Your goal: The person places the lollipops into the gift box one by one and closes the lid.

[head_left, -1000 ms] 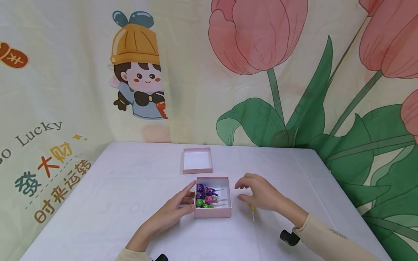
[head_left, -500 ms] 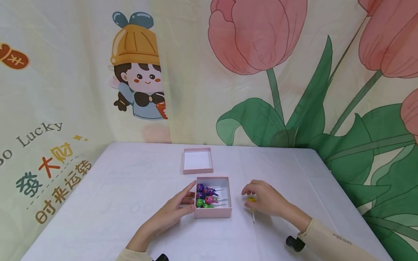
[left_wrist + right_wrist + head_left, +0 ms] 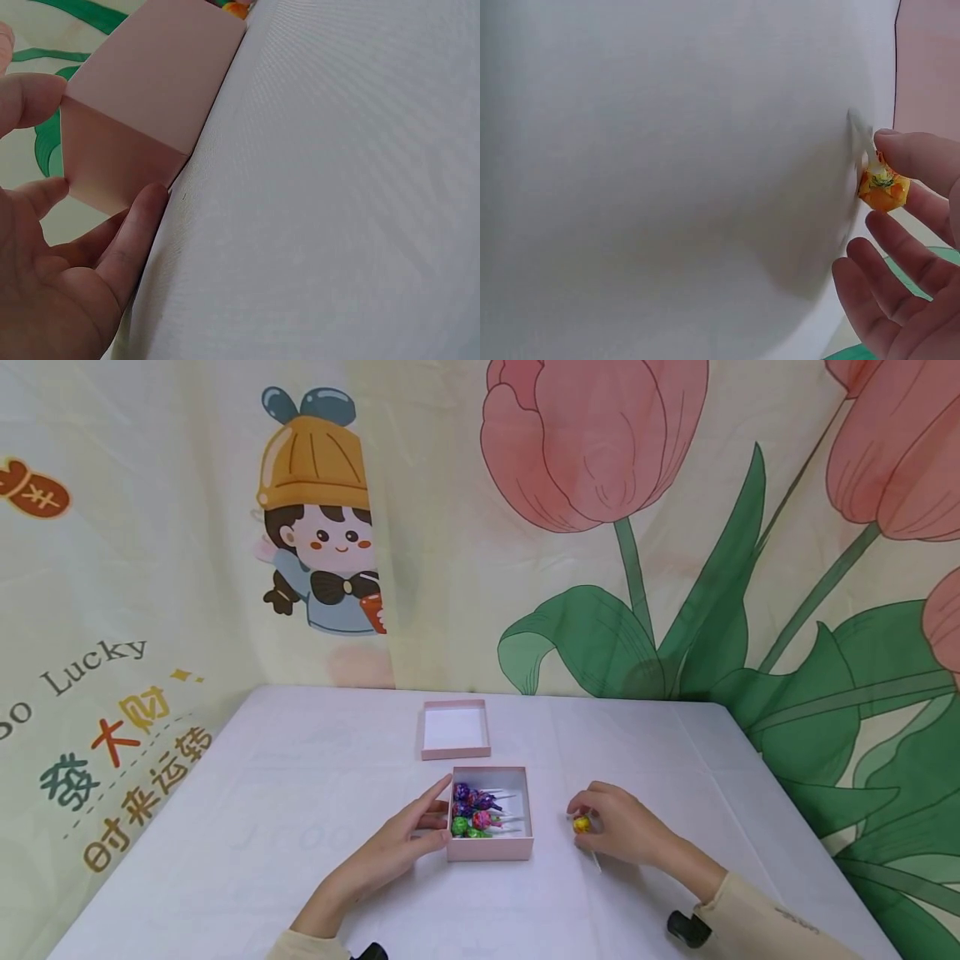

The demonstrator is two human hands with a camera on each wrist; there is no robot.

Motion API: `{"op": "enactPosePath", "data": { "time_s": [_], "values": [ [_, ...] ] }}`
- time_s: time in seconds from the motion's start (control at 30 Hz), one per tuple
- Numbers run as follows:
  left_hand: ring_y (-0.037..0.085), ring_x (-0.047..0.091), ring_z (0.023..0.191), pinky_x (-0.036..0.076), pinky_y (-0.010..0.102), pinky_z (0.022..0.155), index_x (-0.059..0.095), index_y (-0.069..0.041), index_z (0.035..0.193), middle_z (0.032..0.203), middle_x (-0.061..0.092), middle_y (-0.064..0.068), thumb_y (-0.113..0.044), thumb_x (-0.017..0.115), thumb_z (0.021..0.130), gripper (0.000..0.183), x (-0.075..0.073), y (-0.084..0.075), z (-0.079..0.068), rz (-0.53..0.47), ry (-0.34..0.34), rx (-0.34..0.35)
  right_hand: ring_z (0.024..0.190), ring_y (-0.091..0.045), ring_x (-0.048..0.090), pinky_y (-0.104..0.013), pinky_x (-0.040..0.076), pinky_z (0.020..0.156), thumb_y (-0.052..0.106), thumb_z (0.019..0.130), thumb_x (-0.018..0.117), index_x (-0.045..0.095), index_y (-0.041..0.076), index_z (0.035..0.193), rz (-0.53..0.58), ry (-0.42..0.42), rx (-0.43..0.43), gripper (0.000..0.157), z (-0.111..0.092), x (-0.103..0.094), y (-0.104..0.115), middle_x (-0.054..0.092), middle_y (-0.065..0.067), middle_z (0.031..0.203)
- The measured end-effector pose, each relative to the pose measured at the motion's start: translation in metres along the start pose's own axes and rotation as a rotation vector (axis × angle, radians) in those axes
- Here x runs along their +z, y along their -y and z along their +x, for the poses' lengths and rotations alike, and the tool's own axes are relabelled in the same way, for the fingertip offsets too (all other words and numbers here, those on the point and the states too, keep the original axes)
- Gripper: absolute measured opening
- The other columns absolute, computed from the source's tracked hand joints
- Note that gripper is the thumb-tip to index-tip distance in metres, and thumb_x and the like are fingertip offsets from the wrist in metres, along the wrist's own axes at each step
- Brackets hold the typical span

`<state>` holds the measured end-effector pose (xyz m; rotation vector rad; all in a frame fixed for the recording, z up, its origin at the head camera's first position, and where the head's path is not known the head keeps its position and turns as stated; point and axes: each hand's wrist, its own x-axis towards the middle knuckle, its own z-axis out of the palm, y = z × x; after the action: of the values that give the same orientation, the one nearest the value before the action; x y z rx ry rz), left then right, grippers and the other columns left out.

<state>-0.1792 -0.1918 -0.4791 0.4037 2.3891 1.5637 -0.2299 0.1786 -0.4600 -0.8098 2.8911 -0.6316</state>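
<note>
A pink open box stands on the table with several wrapped lollipops inside, purple, green and pink. Their heads lie toward its left side and the white sticks point right. My left hand rests against the box's left wall, fingers extended; the left wrist view shows fingertips touching the box around one end. To the right of the box, my right hand pinches a yellow-wrapped lollipop between thumb and forefinger. In the right wrist view, the lollipop has its stick toward the white cloth, other fingers spread loosely.
Behind the box lies its pink-edged lid, white inside facing up. A white cloth covers the table. A printed backdrop with tulips hangs behind the table's far edge.
My right hand has moved slightly right and nearer, onto the yellow lollipop, and now pinches it. The lollipop's stick has swung a little to the right. The left hand and box stay put.
</note>
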Motion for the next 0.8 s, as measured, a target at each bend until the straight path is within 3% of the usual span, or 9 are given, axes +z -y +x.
{"op": "enactPosePath", "data": {
  "time_s": [0.17, 0.37, 0.8],
  "values": [
    [0.035, 0.054, 0.139, 0.040, 0.057, 0.115, 0.021, -0.034, 0.171, 0.157, 0.048, 0.017, -0.030, 0.065, 0.105, 0.080, -0.0002, 0.0008, 0.0004, 0.006, -0.002, 0.004, 0.088, -0.012, 0.058, -0.025, 0.053, 0.076, 0.018, 0.083, 0.093, 0.076, 0.016, 0.111, 0.029, -0.010, 0.020, 0.033, -0.0018, -0.0015, -0.0062, 0.063, 0.010, 0.094],
    [0.035, 0.054, 0.139, 0.041, 0.057, 0.115, 0.020, -0.034, 0.171, 0.158, 0.048, 0.017, -0.030, 0.065, 0.105, 0.080, -0.0005, 0.0009, -0.0002, 0.010, 0.000, 0.011, 0.083, -0.012, 0.058, -0.024, 0.050, 0.071, 0.014, 0.086, 0.090, 0.076, 0.016, 0.108, 0.060, -0.002, -0.016, 0.026, -0.0016, -0.0039, -0.0100, 0.066, 0.008, 0.091],
    [0.034, 0.054, 0.138, 0.041, 0.056, 0.115, 0.020, -0.033, 0.171, 0.157, 0.049, 0.018, -0.030, 0.065, 0.106, 0.080, 0.0002, 0.0032, 0.0008, 0.011, -0.003, 0.022, 0.075, -0.007, 0.056, -0.024, 0.051, 0.066, 0.013, 0.089, 0.087, 0.077, 0.015, 0.108, 0.087, 0.041, -0.042, 0.020, 0.0050, -0.0057, -0.0018, 0.065, 0.013, 0.086]
  ]
}}
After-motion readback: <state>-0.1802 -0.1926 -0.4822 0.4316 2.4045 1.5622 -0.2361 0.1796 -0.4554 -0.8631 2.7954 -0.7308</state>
